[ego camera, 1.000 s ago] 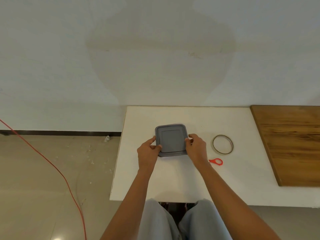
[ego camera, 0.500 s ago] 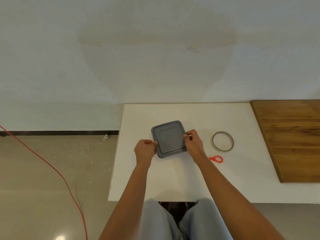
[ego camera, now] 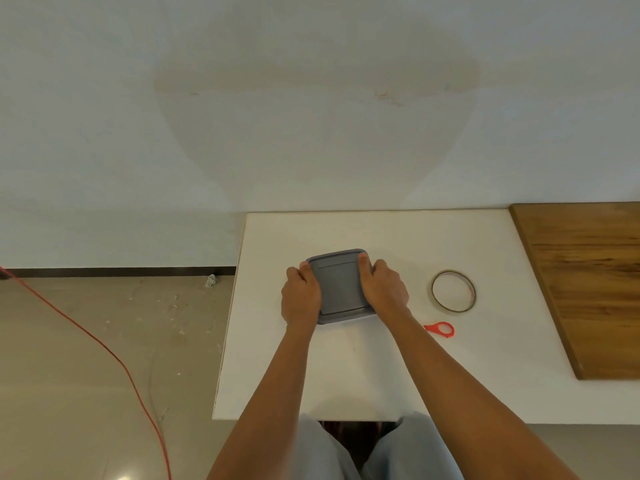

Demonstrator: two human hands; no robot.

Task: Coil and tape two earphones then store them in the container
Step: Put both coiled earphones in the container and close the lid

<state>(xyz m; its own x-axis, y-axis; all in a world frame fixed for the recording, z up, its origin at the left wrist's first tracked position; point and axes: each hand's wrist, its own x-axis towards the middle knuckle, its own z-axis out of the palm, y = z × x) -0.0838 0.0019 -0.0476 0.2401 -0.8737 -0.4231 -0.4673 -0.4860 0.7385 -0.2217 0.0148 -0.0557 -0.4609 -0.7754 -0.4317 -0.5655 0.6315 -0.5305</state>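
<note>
White wall [ego camera: 311, 116], marked with a broad faint stain, is filling the upper half of your view, and a white table [ego camera: 346, 375] is standing against it. You are sitting at its near edge, with your knees in pale grey trousers [ego camera: 322, 452] showing below the tabletop. The closed grey container [ego camera: 341, 289] is lying flat near the middle of the table, turned slightly out of square with the edges. You are gripping it from both sides. Your left hand [ego camera: 300, 299] is curling its fingers round the left edge with the thumb resting at the far left corner. Your right hand [ego camera: 383, 289] is wrapping round the right edge with its thumb pressing on the far right corner. The flat top is showing between your hands, and it is hiding whatever lies inside. To your right, a tape roll [ego camera: 434, 292] is lying flat on the table, near your right hand but apart from it. A small red looped tool [ego camera: 431, 328] is lying just beside your right forearm, nearer to you than the tape; you cannot tell from here what it is. A wooden board [ego camera: 588, 289] is covering the right end of the table, well apart from the container. On your left, a red cable [ego camera: 114, 355] is trailing across the beige floor [ego camera: 69, 393], and a dark skirting strip [ego camera: 121, 271] is running along the foot of the wall.
</note>
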